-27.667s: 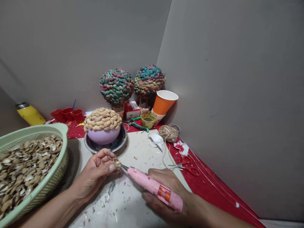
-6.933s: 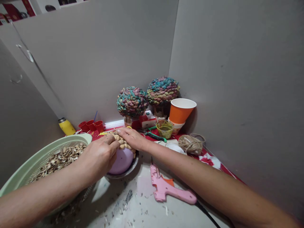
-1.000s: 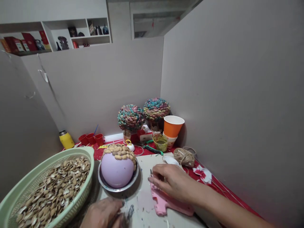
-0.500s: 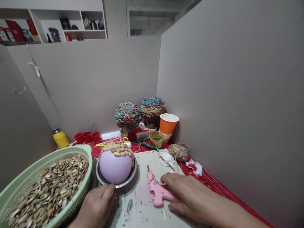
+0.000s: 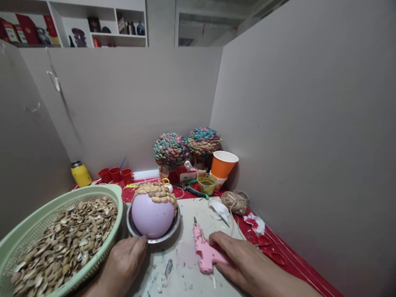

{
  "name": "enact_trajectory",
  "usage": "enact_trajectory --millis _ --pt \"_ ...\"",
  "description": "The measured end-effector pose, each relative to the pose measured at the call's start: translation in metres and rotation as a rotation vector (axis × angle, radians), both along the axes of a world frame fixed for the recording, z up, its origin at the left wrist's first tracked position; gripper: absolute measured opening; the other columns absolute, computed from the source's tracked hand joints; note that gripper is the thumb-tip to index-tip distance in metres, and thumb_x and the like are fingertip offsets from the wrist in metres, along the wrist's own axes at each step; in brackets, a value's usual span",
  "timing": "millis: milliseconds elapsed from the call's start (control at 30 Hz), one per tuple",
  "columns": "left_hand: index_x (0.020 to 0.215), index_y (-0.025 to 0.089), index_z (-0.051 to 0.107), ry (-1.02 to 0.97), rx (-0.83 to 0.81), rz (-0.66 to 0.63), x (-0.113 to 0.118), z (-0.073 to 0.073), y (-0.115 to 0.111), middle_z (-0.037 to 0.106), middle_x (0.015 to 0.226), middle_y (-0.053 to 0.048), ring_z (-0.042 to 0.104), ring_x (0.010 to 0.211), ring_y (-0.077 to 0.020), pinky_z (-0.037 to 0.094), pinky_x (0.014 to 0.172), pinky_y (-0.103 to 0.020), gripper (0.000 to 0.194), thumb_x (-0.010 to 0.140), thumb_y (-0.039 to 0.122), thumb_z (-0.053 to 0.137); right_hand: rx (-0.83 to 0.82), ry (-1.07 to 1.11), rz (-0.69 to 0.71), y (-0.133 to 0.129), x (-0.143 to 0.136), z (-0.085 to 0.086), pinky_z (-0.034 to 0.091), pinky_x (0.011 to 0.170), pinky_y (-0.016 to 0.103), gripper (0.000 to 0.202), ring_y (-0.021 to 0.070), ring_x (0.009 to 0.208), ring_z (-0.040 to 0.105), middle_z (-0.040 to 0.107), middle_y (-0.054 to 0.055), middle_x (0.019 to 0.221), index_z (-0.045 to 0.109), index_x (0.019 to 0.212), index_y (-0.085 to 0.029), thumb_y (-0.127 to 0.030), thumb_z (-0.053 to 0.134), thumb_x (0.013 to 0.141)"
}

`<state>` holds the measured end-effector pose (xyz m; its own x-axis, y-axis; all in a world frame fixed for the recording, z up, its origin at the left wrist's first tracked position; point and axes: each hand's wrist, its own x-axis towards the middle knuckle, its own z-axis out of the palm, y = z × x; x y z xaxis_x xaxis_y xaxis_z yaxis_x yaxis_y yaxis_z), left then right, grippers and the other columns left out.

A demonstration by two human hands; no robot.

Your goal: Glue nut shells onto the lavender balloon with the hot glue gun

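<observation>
A pink glue gun (image 5: 206,251) lies on the pale board (image 5: 182,264), its nozzle pointing away; my right hand (image 5: 238,255) is closed round its handle. My left hand (image 5: 125,260) has its fingers together at the near rim of a metal bowl (image 5: 131,229); whether they pinch the rim or something small is hidden. In the bowl rests a lilac ball (image 5: 152,217), its top covered with peanut shells (image 5: 159,193). Left of it stands a green basket (image 5: 119,206) full of loose shells (image 5: 74,235).
Behind are two colourful shell-covered trees (image 5: 170,149) (image 5: 204,141), an orange cup (image 5: 224,163), green-handled pliers (image 5: 198,192) and red cups (image 5: 115,174). Twine (image 5: 234,202) and red scissors (image 5: 274,251) lie right. A yellow bottle (image 5: 81,174) stands far left. Grey partitions (image 5: 139,103) enclose the table.
The camera view has shifted slightly, so the background sits further right. My right hand has closed more around the glue gun's handle. My left hand stays by the bowl rim.
</observation>
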<state>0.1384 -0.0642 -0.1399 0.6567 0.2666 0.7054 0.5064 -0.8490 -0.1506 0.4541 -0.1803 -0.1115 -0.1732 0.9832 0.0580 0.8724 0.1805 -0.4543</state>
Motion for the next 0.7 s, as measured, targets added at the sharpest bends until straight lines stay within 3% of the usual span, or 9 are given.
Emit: enact_trajectory --millis 200,333,433,533,700 --pt "0.102 0.013 0.057 -0.003 0.007 -0.023 -0.001 -0.003 0.003 0.07 0.069 -0.006 0.068 0.059 -0.0183 0.055 0.056 -0.027 0.021 0.087 0.004 0.045 0.012 0.276 -0.045 -0.008 0.003 0.003 0.042 0.069 0.027 0.013 0.017 0.076 0.055 0.059 0.001 0.088 0.052 0.101 -0.024 -0.027 0.053 0.088" --pt "0.099 0.012 0.058 0.014 0.023 -0.032 0.0 -0.003 0.002 0.068 0.066 -0.005 0.065 0.057 -0.0173 0.052 0.054 -0.027 0.018 0.087 0.004 0.046 -0.096 0.752 -0.093 -0.01 0.007 0.022 0.034 0.054 0.023 0.03 0.0128 0.059 0.045 0.05 -0.004 0.068 0.05 0.098 -0.023 -0.048 0.061 0.085" --pt "0.099 0.01 0.058 0.033 0.084 -0.059 0.002 0.002 0.0 0.066 0.065 -0.004 0.062 0.054 -0.0163 0.05 0.053 -0.027 0.02 0.087 0.003 0.044 -0.024 1.099 -0.133 -0.011 0.008 0.044 0.026 0.047 0.023 0.051 0.0106 0.048 0.033 0.044 -0.006 0.058 0.051 0.099 -0.024 -0.066 0.065 0.075" --pt "0.1 0.008 0.059 0.084 0.16 -0.116 0.009 0.009 -0.005 0.066 0.065 -0.006 0.061 0.053 -0.0161 0.047 0.052 -0.028 0.023 0.088 0.003 0.04 0.079 1.176 -0.098 -0.011 0.0 0.053 0.023 0.045 0.025 0.054 0.0101 0.046 0.027 0.042 -0.005 0.052 0.057 0.096 -0.022 -0.067 0.068 0.069" --pt "0.093 0.007 0.061 0.126 0.251 -0.155 0.031 0.016 -0.012 0.06 0.058 -0.004 0.056 0.047 -0.0155 0.043 0.046 -0.029 0.029 0.089 0.005 0.033 -0.088 1.059 -0.17 -0.001 -0.018 0.036 0.016 0.043 0.021 0.042 0.0061 0.045 0.026 0.043 -0.004 0.06 0.057 0.081 -0.018 -0.059 0.065 0.079"
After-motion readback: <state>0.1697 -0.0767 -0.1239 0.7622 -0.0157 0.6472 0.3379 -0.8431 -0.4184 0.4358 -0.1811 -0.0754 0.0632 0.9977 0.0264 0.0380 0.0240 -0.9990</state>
